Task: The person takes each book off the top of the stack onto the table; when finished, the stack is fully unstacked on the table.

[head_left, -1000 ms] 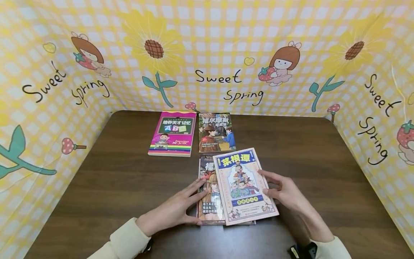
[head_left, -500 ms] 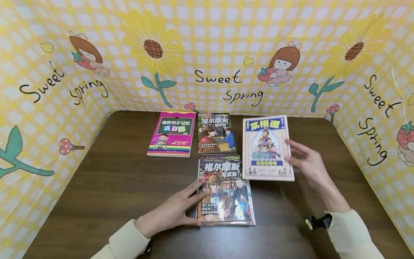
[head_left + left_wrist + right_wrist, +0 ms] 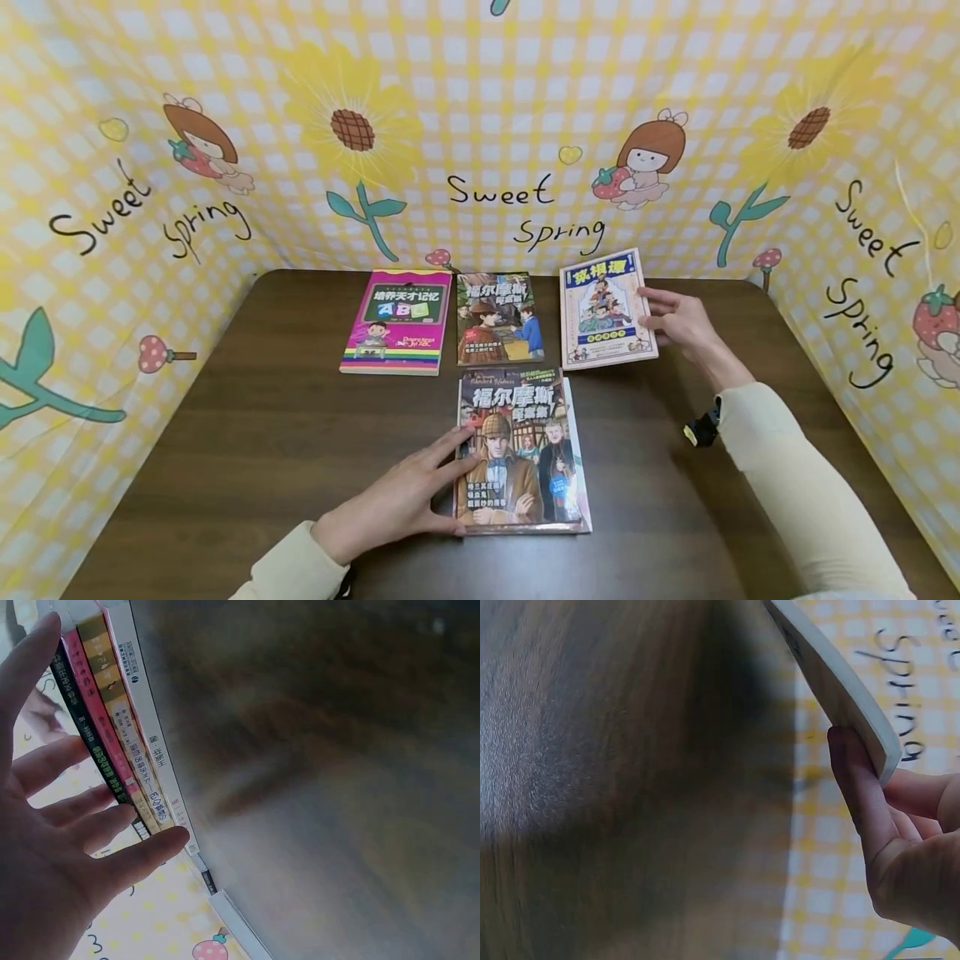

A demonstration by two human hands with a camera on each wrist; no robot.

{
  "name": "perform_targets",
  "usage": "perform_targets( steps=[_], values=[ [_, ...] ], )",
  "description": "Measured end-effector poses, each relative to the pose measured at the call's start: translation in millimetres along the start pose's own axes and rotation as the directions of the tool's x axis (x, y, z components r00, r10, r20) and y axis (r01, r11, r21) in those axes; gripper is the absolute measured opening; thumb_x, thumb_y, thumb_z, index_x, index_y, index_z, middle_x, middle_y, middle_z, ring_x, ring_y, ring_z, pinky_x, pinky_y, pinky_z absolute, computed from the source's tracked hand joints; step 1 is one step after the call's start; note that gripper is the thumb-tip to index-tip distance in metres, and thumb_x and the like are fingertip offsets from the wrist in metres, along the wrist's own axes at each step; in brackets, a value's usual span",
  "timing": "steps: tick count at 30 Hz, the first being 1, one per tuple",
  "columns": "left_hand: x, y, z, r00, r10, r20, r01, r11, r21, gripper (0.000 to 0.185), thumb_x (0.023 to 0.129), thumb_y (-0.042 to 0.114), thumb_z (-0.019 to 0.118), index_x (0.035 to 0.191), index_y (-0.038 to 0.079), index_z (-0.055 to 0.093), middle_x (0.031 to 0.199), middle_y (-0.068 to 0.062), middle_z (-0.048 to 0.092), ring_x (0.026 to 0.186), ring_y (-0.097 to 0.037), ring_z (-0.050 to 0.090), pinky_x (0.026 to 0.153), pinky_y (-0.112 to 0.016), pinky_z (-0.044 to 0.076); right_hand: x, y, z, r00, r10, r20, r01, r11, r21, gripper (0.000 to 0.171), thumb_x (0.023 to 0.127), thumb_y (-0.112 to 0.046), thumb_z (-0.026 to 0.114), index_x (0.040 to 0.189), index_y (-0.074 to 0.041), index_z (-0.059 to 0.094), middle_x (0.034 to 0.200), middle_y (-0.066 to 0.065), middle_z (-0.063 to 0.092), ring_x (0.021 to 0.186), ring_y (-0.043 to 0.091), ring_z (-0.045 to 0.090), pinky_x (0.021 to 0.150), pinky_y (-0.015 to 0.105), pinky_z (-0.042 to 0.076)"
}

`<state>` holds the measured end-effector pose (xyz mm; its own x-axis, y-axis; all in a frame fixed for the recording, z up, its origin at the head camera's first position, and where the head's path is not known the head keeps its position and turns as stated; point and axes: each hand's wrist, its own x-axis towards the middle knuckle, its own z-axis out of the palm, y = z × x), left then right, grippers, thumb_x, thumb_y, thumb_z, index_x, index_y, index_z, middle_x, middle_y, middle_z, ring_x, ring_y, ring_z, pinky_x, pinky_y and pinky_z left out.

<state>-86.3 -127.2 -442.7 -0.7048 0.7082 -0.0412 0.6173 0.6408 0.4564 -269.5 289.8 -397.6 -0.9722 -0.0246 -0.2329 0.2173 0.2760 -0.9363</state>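
A pale book with a blue title band (image 3: 600, 325) is pinched at its right edge by my right hand (image 3: 686, 327). In the right wrist view, the thumb and fingers (image 3: 855, 776) take the book from both faces, and it hangs tilted over the table. My left hand (image 3: 401, 498) rests against the left side of a stack of books, whose top one is a detective book (image 3: 517, 467). The left wrist view shows loosely spread fingers along the stack's spines (image 3: 112, 724), which are dark, pink, gold and white.
At the back of the dark wooden table (image 3: 247, 467) lie a pink ABC book (image 3: 397, 333) and another detective book (image 3: 498, 329), side by side. A yellow checked cloth (image 3: 480, 100) walls the table at the back and both sides.
My right hand has lifted the pale book off the stack and carried it right and back, beside the rear detective book. The stack's detective cover is uncovered. My left hand has stayed put.
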Motion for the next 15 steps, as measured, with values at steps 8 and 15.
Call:
perform_targets(
  steps=[8,15],
  values=[
    [-2.2,0.0,-0.9,1.0,-0.012,0.009,0.013,1.0,-0.02,0.082,0.078,0.051,0.074,0.146,0.015,0.044,0.161,-0.006,0.012,0.139,-0.03,0.032,0.097,-0.053,0.043,26,12,16,0.999,0.046,0.001,-0.046,0.996,-0.082,0.059,0.092,0.004,0.059,0.147,-0.008,0.04,0.139,0.023,0.048,0.079,0.011,0.067,0.07,0.033,0.057],
    [-0.7,1.2,-1.0,1.0,-0.008,0.011,0.008,1.0,-0.02,0.082,0.077,0.051,0.074,0.145,0.015,0.045,0.161,-0.008,0.013,0.138,-0.03,0.033,0.098,-0.052,0.043,39,11,24,0.999,0.052,-0.005,-0.052,0.985,-0.163,0.058,0.091,0.003,0.06,0.145,-0.008,0.043,0.136,0.022,0.052,0.079,0.008,0.065,0.071,0.032,0.056]
  ],
)
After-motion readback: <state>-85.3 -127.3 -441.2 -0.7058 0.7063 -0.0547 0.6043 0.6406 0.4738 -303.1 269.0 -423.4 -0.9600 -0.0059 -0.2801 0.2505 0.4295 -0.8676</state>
